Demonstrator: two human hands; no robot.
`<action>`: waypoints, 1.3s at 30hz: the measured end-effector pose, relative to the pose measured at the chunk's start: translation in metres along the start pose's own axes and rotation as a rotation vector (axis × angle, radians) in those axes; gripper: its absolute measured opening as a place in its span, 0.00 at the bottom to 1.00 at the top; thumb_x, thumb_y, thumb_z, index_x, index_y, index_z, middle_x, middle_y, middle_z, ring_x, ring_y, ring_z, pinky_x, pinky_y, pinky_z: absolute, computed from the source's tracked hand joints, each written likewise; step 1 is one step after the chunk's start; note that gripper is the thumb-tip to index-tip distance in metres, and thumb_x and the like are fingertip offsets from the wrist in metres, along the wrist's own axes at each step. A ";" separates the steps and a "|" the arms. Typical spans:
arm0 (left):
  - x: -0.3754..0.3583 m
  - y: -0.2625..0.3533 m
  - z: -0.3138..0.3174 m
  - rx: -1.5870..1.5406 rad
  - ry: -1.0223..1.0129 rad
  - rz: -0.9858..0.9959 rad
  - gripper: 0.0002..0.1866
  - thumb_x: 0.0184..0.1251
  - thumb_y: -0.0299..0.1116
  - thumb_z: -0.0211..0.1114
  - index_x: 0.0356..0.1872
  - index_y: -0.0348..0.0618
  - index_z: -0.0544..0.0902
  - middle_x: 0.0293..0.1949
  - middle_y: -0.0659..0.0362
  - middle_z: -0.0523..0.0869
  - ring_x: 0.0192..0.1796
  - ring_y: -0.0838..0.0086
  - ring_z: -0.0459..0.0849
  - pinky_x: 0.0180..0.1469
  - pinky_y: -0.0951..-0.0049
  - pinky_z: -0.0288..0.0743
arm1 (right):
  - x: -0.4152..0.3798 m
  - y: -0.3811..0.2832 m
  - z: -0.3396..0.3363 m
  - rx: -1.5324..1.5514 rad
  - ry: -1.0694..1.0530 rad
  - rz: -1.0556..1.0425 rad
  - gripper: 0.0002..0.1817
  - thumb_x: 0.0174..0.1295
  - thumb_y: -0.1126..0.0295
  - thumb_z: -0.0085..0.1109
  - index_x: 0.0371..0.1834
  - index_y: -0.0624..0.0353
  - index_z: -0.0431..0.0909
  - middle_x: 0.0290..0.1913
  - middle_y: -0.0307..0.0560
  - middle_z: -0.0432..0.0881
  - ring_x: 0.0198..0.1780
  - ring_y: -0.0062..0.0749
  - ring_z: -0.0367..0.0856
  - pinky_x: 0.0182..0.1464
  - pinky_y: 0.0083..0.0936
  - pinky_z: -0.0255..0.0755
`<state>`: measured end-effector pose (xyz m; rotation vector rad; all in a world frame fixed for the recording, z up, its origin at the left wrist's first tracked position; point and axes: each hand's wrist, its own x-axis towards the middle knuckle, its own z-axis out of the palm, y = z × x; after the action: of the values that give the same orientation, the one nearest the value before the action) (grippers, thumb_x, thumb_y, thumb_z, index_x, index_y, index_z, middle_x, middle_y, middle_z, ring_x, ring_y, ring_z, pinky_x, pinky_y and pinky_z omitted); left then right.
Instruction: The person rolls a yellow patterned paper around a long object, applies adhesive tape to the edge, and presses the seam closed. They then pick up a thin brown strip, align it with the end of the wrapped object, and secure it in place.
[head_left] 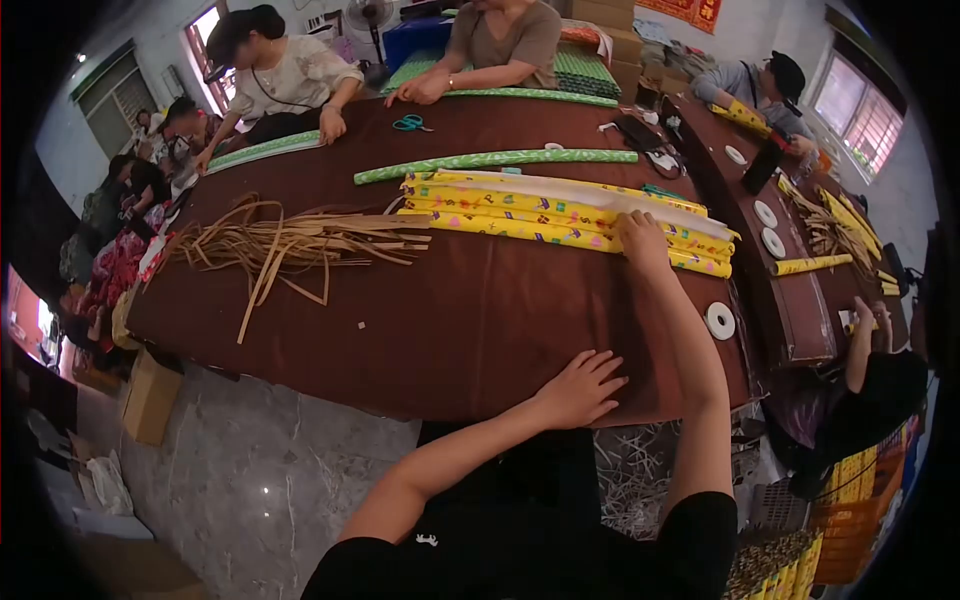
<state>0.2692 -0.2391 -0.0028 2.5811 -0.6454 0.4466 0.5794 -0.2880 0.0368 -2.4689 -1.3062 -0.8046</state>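
Note:
Several yellow rolls (520, 214) with a colourful print lie side by side across the brown-covered table (470, 320). My right hand (642, 238) reaches over their right half, its fingers bent around a yellow printed roll; the fingertips are partly hidden. A pale strip shows along the back of the bundle. My left hand (582, 388) lies palm down at the table's near edge, fingers spread, holding nothing. To the left of the rolls is a loose pile of brown paper strips (300, 240). A roll of white tape (720, 321) rests right of my hands.
A green patterned roll (500, 165) and teal scissors (410, 123) lie farther back. Two people work across the table with green material. On the right-hand table (805, 310) are tape rolls, a dark bottle (765, 165) and yellow pieces, with people beside it. Shredded paper covers the floor below.

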 end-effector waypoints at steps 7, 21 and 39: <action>0.002 0.002 -0.005 -0.018 0.000 -0.017 0.25 0.69 0.44 0.60 0.65 0.46 0.75 0.69 0.48 0.70 0.72 0.54 0.65 0.73 0.52 0.55 | 0.019 0.002 0.007 -0.074 -0.033 -0.031 0.19 0.54 0.63 0.67 0.50 0.54 0.78 0.48 0.46 0.77 0.54 0.44 0.75 0.52 0.44 0.72; 0.001 -0.006 0.008 -0.095 0.052 -0.014 0.25 0.70 0.45 0.57 0.62 0.39 0.77 0.68 0.43 0.69 0.73 0.52 0.63 0.74 0.51 0.52 | 0.036 0.006 -0.017 -0.375 0.069 -0.110 0.21 0.63 0.69 0.55 0.60 0.61 0.71 0.55 0.47 0.77 0.57 0.43 0.74 0.64 0.43 0.63; -0.038 0.026 -0.055 0.146 0.468 -0.002 0.25 0.68 0.35 0.56 0.65 0.38 0.73 0.62 0.48 0.74 0.65 0.56 0.71 0.66 0.55 0.65 | -0.117 -0.116 -0.144 -0.014 0.109 -0.155 0.22 0.58 0.69 0.53 0.56 0.67 0.72 0.50 0.57 0.77 0.52 0.54 0.74 0.59 0.47 0.63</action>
<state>0.2134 -0.2195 0.0371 2.4708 -0.4546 1.0890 0.3800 -0.3660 0.0828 -2.3200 -1.4703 -0.9733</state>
